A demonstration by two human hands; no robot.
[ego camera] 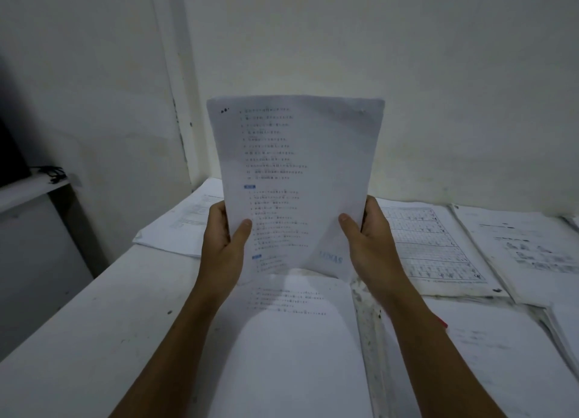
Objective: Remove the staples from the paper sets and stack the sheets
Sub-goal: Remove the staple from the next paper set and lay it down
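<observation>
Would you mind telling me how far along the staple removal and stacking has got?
Done, apparently: loose sheets lie flat on the table. In hand: the left hand and right hand hold a paper set upright by its side edges. Left: the sets at right lie untouched.

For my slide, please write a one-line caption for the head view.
Both hands, left hand and right hand, hold a printed paper set upright above other sheets on the table.
</observation>
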